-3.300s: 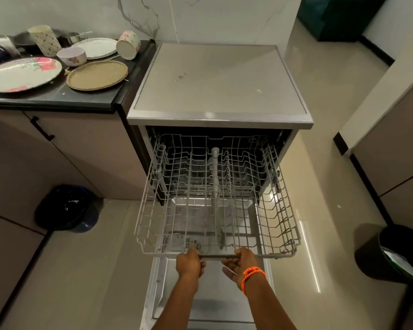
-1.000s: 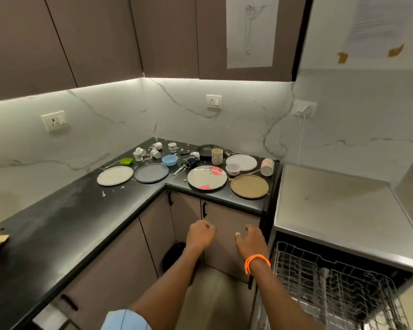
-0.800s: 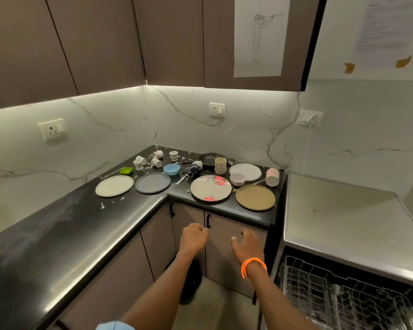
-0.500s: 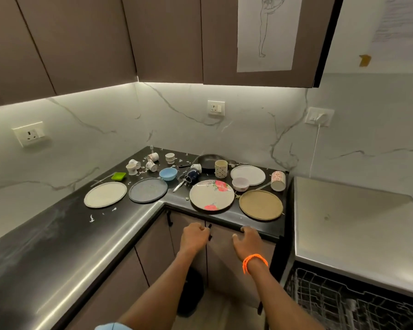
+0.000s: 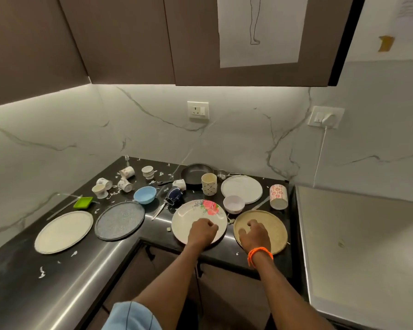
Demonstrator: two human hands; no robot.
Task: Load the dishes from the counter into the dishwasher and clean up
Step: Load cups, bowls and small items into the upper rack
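Both hands over two plates [image 5: 196, 217] beside counter edge [image 5: 224, 259].

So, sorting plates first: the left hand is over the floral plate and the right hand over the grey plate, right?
Not quite. In the head view the right hand is over the tan plate, not the grey plate. The left hand is over the floral plate.

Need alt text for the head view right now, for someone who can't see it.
Left hand hovers curled over the floral plate, right hand over the tan plate; neither grips yet. Cups, bowls and more plates crowd the black counter.
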